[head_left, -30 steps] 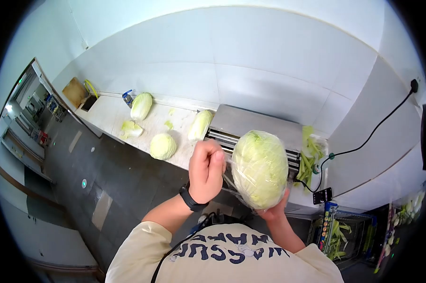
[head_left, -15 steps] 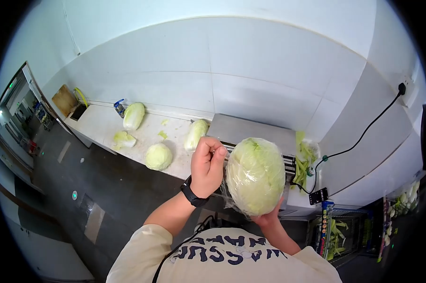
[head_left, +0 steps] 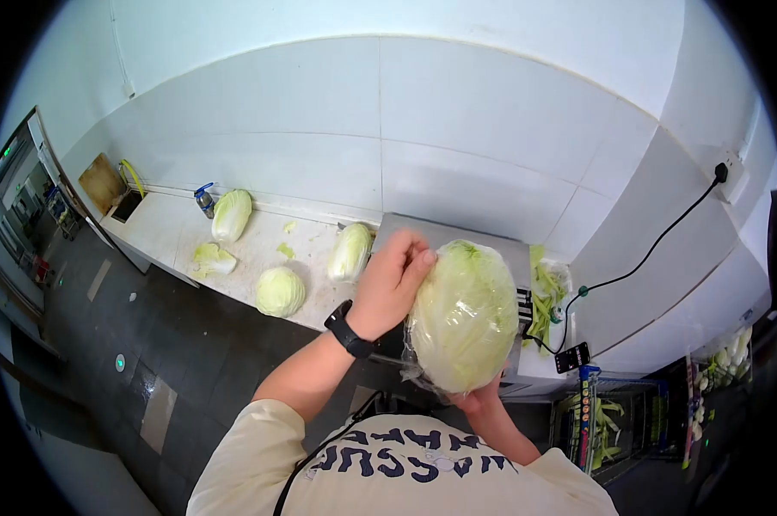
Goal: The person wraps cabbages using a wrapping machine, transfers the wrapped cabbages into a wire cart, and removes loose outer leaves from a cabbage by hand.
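Far out at ten o'clock from the wrapped cabbage [head_left: 464, 318] are a sink [head_left: 128, 206] and, closer in, a bottle [head_left: 204, 203]. Just beside the bottle lies a cabbage [head_left: 232, 215] on the counter [head_left: 246, 251], with a loose leaf [head_left: 214, 260] below it. Nearer me, at nine, sits a round-looking head [head_left: 280, 292]; at ten, another cabbage [head_left: 350, 252]. My left hand [head_left: 392, 288] is half curled at the wrapped cabbage's upper left edge, thumb up against it; I can't tell whether I'm pinching film. The wrapped cabbage is up in front of me, before the steel machine [head_left: 491, 245]. My right hand [head_left: 481, 396] cups it from six o'clock, fingers mostly hidden underneath. Trimmings [head_left: 543, 297] lie toward three, a cart [head_left: 587, 421] stands at four.
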`<move>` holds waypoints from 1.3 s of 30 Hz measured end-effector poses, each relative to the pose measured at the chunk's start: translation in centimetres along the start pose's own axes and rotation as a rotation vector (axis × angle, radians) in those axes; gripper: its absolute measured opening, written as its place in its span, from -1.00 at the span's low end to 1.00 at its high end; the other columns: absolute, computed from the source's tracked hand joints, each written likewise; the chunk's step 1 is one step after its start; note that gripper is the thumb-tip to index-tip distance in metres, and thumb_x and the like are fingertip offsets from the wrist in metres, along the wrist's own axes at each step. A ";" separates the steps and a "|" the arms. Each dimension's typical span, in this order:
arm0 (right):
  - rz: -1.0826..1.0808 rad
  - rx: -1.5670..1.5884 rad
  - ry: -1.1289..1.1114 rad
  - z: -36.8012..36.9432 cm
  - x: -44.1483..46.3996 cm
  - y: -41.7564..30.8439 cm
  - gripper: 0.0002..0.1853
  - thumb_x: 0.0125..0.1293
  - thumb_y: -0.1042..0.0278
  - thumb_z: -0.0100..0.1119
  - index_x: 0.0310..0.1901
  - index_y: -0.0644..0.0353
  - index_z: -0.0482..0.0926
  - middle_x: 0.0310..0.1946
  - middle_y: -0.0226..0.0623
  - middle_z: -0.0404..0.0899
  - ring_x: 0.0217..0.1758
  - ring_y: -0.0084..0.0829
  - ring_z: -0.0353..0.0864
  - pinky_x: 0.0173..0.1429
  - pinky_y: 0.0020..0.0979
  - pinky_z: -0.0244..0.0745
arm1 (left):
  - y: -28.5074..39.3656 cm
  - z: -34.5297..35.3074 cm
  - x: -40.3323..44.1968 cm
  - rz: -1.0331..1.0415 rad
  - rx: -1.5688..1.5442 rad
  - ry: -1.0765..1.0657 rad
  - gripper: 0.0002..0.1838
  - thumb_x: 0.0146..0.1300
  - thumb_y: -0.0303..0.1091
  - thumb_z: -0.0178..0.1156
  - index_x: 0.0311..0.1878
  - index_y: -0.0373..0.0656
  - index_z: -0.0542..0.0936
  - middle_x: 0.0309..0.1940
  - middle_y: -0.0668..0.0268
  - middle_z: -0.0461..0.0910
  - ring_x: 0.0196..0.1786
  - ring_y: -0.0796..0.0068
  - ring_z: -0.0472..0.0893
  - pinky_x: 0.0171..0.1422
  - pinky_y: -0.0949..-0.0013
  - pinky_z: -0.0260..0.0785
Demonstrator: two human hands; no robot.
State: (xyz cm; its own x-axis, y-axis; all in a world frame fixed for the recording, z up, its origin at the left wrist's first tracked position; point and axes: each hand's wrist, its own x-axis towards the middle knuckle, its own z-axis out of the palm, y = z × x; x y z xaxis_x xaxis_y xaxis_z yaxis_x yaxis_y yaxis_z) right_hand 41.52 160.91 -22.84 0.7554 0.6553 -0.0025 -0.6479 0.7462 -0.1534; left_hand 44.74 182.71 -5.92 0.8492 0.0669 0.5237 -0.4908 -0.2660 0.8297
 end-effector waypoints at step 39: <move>-0.328 -0.552 0.000 1.1 -0.6 1.2 -0.17 0.42 -0.38 -0.26 0.54 0.04 0.15 0.48 -0.20 0.28 0.51 -0.13 0.32 0.51 0.00 0.30 | 4.3 -0.6 -2.6 0.067 -0.363 0.066 -0.72 0.53 -0.37 0.04 0.05 -0.36 0.62 0.12 0.08 0.65 0.28 0.25 0.55 0.43 0.24 0.31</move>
State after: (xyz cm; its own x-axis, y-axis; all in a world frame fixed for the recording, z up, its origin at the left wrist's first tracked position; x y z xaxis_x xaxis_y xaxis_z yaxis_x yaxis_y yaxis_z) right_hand 40.20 161.50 -21.95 0.9057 0.4030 0.1315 -0.2366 0.7380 -0.6320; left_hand 40.30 181.98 -3.63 0.8045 0.1255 0.5805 -0.5918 0.0854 0.8016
